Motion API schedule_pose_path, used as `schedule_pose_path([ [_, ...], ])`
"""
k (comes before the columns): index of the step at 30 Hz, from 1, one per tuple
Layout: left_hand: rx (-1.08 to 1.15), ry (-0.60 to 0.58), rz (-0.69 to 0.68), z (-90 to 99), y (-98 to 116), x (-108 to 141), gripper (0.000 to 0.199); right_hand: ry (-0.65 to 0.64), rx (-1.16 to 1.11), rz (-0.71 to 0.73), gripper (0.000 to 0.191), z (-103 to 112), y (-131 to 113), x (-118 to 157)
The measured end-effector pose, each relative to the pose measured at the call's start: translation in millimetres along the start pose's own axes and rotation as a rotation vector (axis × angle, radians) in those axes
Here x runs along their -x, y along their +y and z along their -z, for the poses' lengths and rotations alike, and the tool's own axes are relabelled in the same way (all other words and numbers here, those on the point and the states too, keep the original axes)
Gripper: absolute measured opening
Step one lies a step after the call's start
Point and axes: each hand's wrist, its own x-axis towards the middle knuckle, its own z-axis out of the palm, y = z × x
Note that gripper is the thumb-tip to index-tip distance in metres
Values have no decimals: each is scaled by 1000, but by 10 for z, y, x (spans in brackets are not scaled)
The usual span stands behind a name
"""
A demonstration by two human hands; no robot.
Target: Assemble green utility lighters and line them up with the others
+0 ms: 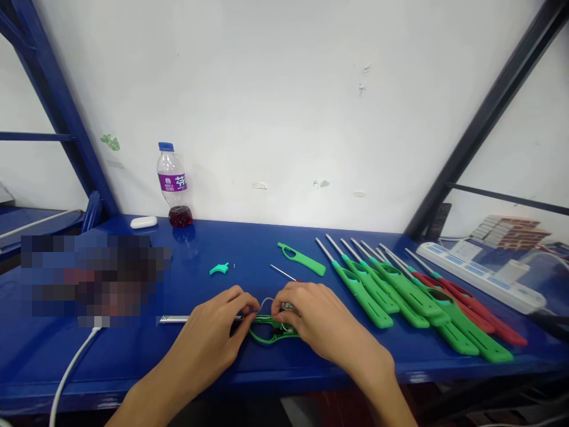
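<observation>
An opened long-necked lighter (262,339) lies on the table with its green handle shell uncovered and inner parts showing. Its metal tube (174,319) points left. My left hand (213,329) is closed, thumb and fingers pinching the lighter where tube meets handle. Over the handle, my right hand (322,314) is closed around a small silvery part (288,306), mostly hidden by the fingers. A thin pale wire (265,301) loops between both hands. Behind them lie the loose green handle half (306,263), a teal trigger (219,268), a tiny screw (235,265) and a screwdriver (284,273).
Several green lighters (364,296) and red lighters (493,314) lie in a row at right, before a white power strip (480,276). A drink bottle (172,184) and white case (143,222) stand near the wall. A blurred patch (98,279) and white cable (73,367) are left.
</observation>
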Motion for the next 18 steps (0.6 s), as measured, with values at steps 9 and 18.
schedule_pose_path([
  [9,34,-18,1,9,26,-18,27,-54,-84,109,27,154,244,194],
  [18,17,-31,-53,13,-6,-19,30,-83,-141,-82,27,194,244,208],
])
